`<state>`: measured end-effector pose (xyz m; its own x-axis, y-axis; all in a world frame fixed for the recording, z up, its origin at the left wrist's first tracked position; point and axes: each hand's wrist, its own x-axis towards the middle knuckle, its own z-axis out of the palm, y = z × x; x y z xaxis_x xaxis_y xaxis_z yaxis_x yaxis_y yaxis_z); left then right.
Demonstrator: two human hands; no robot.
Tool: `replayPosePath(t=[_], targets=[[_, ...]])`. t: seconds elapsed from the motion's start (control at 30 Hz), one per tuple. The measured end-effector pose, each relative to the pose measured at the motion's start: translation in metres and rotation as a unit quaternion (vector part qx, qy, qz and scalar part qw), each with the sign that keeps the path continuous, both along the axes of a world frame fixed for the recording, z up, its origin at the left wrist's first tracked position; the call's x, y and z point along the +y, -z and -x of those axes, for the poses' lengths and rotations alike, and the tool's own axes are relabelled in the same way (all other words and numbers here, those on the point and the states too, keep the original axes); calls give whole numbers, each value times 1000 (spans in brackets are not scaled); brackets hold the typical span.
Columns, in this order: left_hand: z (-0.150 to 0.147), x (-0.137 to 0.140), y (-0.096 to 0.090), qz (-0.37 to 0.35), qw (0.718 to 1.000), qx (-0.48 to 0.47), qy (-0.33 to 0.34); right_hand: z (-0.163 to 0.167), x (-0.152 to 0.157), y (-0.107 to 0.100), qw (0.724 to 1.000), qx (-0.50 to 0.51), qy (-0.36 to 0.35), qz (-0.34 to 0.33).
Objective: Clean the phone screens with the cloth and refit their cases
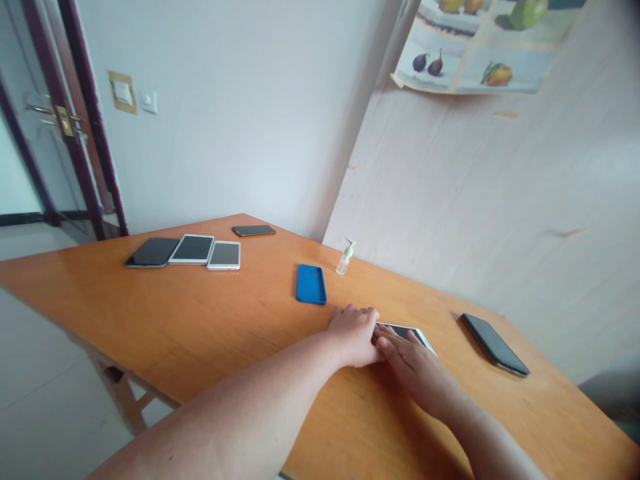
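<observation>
A white-framed tablet (424, 339) with a dark screen lies on the wooden table, partly covered by both of my hands. At its left end is my left hand (354, 333), its fingers bent and closed against the tablet's edge. My right hand (417, 373) rests across the near part of the screen with fingers stretched out, their tips meeting my left hand. Just beyond my left hand lies a blue phone case (311, 285), its hollow side up. A small clear pump bottle (345, 257) with a pale green top stands behind the case.
On the table (240, 313), a black tablet (153, 252), a white tablet (192, 248) and a smaller white one (225, 255) sit side by side at left. One dark phone (253, 230) lies at the back; a black device (494, 344) lies at right, near the wall.
</observation>
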<state>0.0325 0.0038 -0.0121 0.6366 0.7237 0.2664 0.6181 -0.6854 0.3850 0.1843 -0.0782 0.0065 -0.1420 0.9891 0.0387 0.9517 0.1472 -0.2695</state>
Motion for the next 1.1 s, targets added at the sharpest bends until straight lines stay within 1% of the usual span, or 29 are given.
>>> replayPosePath(t=[0.03, 0.13, 0.2, 0.3, 0.47, 0.53, 0.6, 0.7, 0.77, 0.87, 1.0, 1.07, 1.1], targets=[[0, 0, 0, 2, 1000, 2, 0, -4, 1, 0, 1000, -7, 17, -3], [0, 0, 0, 4, 1000, 5, 1, -26, 4, 4, 993, -64, 98, -12], [0, 1, 1, -3, 1000, -1, 4, -38, 6, 8, 987, -103, 126, -7], [-1, 1, 1, -7, 1000, -4, 5, -37, 7, 11, 989, -107, 103, -9], [0, -1, 0, 3, 1000, 8, 2, -3, 8, 7, 999, -29, 0, -14], [1, -1, -1, 3, 1000, 8, -1, -3, 8, 6, 1000, -19, -4, -13], [1, 0, 0, 2, 1000, 6, 1, -14, 9, 6, 999, -32, 39, -15], [0, 1, 2, -8, 1000, -2, 5, -38, 11, 9, 988, -85, 125, -10], [-1, 2, 3, -15, 1000, -12, 2, -45, 12, 11, 984, -105, 144, -4], [-2, 1, 4, -14, 1000, -19, -1, -34, 12, 12, 990, -78, 113, -12], [-1, 0, 3, -7, 1000, -15, 1, -6, 12, 8, 999, -19, 23, -13], [-1, 0, 2, -5, 1000, -10, -2, -5, 13, 6, 1000, -14, 16, -10], [-1, 0, 2, -4, 1000, -8, -4, -9, 14, 6, 999, -19, 30, -10]])
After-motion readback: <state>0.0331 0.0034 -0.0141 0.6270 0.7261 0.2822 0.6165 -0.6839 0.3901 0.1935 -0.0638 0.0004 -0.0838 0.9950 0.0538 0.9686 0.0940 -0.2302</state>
